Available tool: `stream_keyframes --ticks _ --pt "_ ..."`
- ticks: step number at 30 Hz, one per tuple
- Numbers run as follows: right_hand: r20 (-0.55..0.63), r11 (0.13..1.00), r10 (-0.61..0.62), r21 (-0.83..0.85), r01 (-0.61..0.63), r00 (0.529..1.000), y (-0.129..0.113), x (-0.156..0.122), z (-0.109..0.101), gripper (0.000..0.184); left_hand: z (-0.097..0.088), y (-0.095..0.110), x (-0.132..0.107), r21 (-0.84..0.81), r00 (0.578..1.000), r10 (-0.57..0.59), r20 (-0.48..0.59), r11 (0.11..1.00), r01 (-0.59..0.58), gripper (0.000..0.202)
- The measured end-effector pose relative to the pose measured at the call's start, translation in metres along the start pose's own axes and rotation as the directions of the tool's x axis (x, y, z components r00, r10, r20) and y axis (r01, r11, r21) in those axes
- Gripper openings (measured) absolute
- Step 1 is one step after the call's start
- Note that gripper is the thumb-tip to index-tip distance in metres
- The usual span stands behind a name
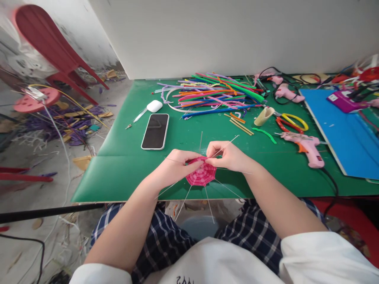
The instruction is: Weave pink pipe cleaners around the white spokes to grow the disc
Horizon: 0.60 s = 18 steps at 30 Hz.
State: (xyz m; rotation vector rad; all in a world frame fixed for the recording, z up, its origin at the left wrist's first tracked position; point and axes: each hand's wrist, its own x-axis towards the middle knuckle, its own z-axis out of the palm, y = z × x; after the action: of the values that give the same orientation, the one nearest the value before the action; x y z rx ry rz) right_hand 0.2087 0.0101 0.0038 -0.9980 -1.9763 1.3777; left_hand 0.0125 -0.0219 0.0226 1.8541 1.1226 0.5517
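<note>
A pink web-like disc (201,173), wound around several thin pale spokes that stick out on all sides, is held above the front edge of the green table. My left hand (177,165) grips its left side, thumb across the face and fingers behind. At its upper right edge, my right hand (226,156) pinches with thumb and forefinger, close to one of the spokes. The fingertips of both hands nearly meet at the disc's top. Whatever strand lies between the right fingertips is too small to make out.
A phone (155,131) and a white earbud case (154,106) lie left on the green table (118,165). Behind is a pile of coloured pipe cleaners (213,94). To the right are pliers (293,123), a bamboo piece (264,116), a pink glue gun (306,146) and a blue board (340,138).
</note>
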Motion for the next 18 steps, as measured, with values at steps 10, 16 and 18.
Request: stream_keyframes --ticks 10,16,18 --pt "0.057 0.989 0.067 0.125 -0.074 0.996 -0.0049 -0.0007 -0.0037 0.017 0.0002 -0.0041 0.0024 0.082 0.997 0.052 -0.058 0.996 -0.047 0.032" --pt "0.028 0.995 0.05 0.086 -0.053 0.998 -0.0083 -0.0021 -0.0023 0.014 0.0009 -0.0036 0.0014 0.094 0.989 0.119 -0.083 0.989 -0.112 0.03" --pt "0.021 0.996 0.038 0.08 -0.039 0.999 -0.0086 -0.0026 -0.0002 0.014 0.0022 -0.0029 0.0011 0.09 0.987 0.134 -0.084 0.988 -0.127 0.03"
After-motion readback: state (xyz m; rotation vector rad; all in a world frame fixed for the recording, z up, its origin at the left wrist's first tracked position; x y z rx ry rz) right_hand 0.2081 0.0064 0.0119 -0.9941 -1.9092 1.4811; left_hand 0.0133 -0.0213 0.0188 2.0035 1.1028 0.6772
